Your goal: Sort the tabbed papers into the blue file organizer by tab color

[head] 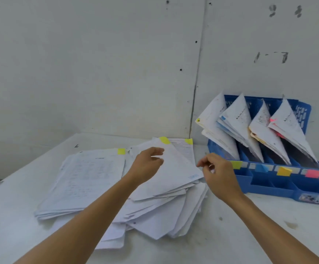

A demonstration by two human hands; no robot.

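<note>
A messy pile of white papers (164, 212) lies on the white table in front of me. Its top sheet (175, 168) carries a yellow tab (164, 140) and sits slightly raised. My left hand (148, 165) grips that sheet at its left edge with curled fingers. My right hand (218, 175) hovers at the sheet's right edge, fingers loosely curled, holding nothing. The blue file organizer (269, 184) stands to the right. Its slots are labelled yellow (235, 164), blue (261, 168), orange (284, 171) and pink (313, 173), and each holds leaning papers.
A neater stack of papers (82, 178) with a yellow tab (121, 151) lies at the left. Another yellow-tabbed sheet (188, 141) pokes out behind the top sheet. A white wall (97, 63) rises close behind the table.
</note>
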